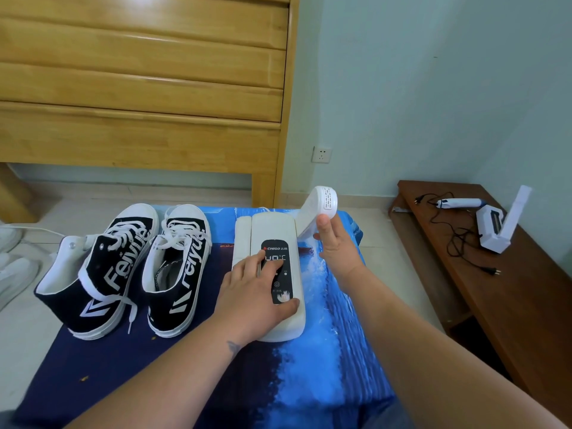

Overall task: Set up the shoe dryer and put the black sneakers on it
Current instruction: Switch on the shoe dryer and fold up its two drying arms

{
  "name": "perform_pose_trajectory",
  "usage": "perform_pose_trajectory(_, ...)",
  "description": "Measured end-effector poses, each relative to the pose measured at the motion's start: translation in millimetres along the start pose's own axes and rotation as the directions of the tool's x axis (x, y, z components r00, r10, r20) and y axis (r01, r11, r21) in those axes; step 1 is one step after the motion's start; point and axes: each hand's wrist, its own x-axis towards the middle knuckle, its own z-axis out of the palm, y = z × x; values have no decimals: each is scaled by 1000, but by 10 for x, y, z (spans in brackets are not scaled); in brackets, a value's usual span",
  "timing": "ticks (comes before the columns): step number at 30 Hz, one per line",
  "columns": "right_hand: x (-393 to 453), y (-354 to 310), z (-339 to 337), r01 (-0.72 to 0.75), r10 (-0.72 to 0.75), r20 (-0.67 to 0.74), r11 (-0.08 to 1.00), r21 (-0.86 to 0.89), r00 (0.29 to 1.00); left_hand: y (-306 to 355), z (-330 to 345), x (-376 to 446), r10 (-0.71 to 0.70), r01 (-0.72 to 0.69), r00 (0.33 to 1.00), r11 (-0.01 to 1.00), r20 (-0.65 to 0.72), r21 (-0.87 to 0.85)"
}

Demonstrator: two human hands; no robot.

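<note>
A white shoe dryer (280,230) with a black control panel lies flat on the blue cloth (325,351). My left hand (255,292) rests palm-down on the dryer's body, fingers over the panel. My right hand (335,243) grips the dryer's right arm (318,209), which is swung up and out at an angle. The dryer's left arm (241,239) lies folded against the body. Two black high-top sneakers stand side by side to the left of the dryer, one at the far left (99,274) and one beside the dryer (176,270), toes pointing away from me.
A wooden headboard (142,82) stands behind. A wall socket (321,154) is on the pale wall. A brown wooden bench (501,274) at the right carries a white folding device (501,227), a white tool (458,202) and a black cord. White shoes (12,267) lie on the floor at the left.
</note>
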Motion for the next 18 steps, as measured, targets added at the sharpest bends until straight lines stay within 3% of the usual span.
perform_pose_trajectory(18,158,-264,42,-118,118,-6,993,-16,993,-8,15,-1,5,-5,1000,1000,-23,1)
